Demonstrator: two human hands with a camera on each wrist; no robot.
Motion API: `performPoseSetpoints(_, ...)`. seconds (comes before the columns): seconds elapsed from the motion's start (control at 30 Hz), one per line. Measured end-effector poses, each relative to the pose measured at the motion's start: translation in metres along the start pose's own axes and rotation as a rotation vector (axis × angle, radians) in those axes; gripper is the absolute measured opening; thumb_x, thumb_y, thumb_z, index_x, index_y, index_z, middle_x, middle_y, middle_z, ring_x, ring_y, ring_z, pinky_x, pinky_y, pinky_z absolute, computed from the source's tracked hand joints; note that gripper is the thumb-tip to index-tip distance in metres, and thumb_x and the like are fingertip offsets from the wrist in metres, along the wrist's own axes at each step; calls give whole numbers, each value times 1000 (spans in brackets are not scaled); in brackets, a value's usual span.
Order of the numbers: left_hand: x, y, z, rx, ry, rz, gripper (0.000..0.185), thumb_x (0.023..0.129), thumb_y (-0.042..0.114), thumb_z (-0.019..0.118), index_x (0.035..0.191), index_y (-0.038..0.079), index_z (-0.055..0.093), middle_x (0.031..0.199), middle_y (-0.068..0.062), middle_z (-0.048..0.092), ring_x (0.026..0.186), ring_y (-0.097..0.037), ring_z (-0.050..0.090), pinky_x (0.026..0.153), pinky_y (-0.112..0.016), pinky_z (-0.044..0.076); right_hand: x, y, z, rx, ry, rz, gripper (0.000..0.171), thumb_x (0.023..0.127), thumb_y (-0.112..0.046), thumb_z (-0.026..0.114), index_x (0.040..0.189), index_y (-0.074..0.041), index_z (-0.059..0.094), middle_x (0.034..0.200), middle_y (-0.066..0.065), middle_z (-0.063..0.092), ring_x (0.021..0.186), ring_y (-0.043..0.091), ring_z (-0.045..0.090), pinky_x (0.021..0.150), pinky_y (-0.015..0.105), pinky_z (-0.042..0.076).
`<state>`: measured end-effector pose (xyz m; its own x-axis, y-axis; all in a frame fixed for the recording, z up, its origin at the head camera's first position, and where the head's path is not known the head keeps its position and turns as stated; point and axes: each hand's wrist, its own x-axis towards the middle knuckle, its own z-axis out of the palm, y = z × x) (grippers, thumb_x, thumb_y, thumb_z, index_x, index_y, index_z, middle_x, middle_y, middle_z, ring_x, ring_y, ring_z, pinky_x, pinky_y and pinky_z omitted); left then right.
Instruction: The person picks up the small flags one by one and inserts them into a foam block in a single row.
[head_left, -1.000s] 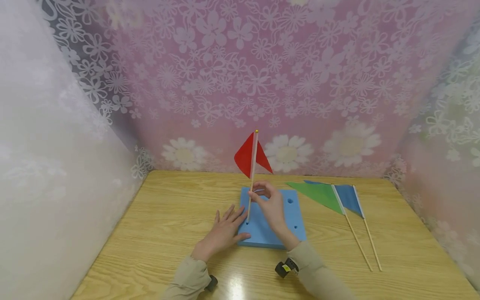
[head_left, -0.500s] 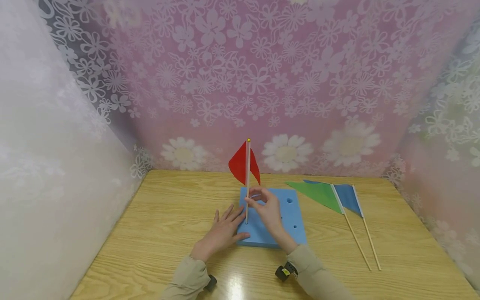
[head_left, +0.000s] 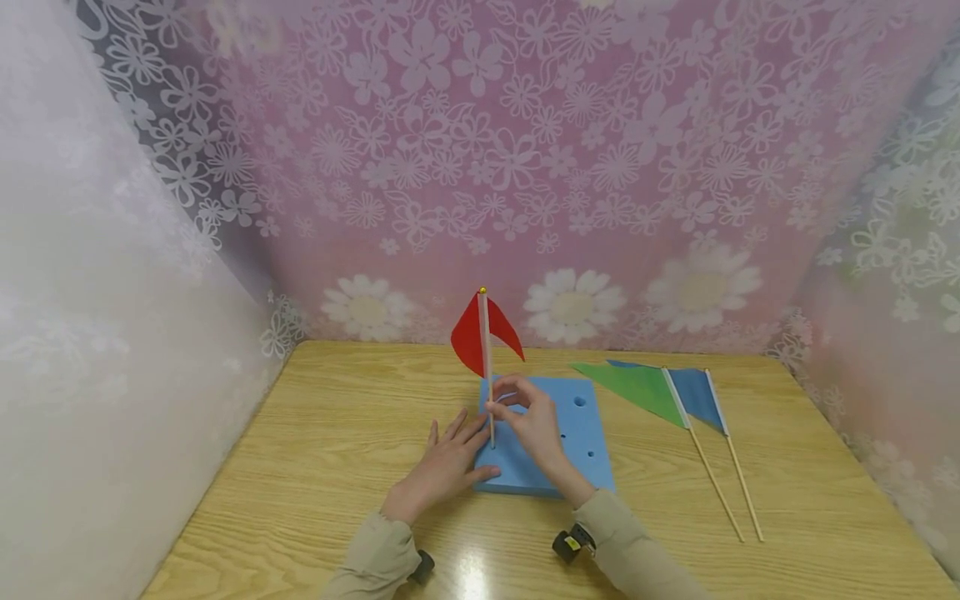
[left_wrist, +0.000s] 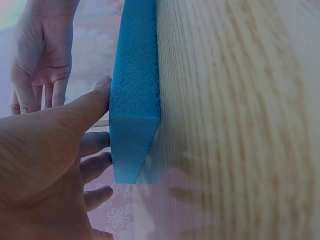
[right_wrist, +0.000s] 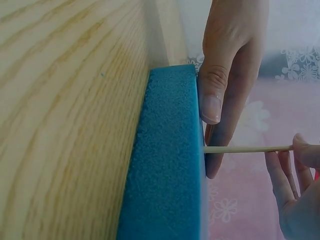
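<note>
A red flag [head_left: 468, 337] stands nearly upright on a thin wooden stick, its lower end at the left part of a blue foam board [head_left: 528, 471]. My right hand [head_left: 534, 425] pinches that stick [right_wrist: 245, 149] between thumb and fingers, a little above the board. Spread over the board's left edge, my left hand [head_left: 442, 475] rests with straight fingers touching the foam [left_wrist: 135, 75]. In the right wrist view the stick meets the board's top face beside the left hand [right_wrist: 230, 65]. How deep the stick's end sits cannot be seen.
Right of the board, a green flag [head_left: 645, 392] and a blue flag [head_left: 697, 396] lie on the wooden table [head_left: 337, 392], their sticks pointing toward the front. Several holes show in the board, one larger hole [head_left: 580, 402] near its back right corner. A floral wall stands behind.
My right hand has moved slightly left and down with the red flag. The stick is more upright, its lower end now in the hole at the board's left. My left hand stays put.
</note>
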<state>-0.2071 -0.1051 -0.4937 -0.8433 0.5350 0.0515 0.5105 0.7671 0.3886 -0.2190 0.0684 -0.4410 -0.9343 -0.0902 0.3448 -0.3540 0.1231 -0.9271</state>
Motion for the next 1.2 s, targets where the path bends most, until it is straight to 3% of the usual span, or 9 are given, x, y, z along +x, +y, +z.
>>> performPoseSetpoints(0.43,0,-1,0,-7,4,11,74,98,48,63,158,12,37,167,-6,27,153,-41,18,111,-78,14,0,-3,-7,-21,-48,29,27,89,1,76,113,9,68,104,24,71,92,43,69,76,34,61)
performPoseSetpoints(0.73,1,-2,2,-6,5,13,73,98,47,64,156,10,41,166,-8,28,154,-41,17,112,-77,13,4,31,-8,-28,-16,26,28,88,-2,77,116,0,72,111,18,74,93,37,72,75,33,61)
performPoseSetpoints(1.0,1,-1,1,-13,4,9,72,98,47,64,156,10,42,165,-8,31,154,-41,17,112,-77,14,4,33,-11,-17,6,5,27,88,-6,78,115,-7,74,103,13,76,89,30,73,74,32,62)
performPoseSetpoints(1.2,1,-1,1,-1,12,9,72,97,47,65,155,10,43,164,-9,33,153,-41,19,112,-77,15,5,33,-27,-20,4,-10,27,94,-10,73,121,-6,71,113,18,72,95,37,72,77,32,61)
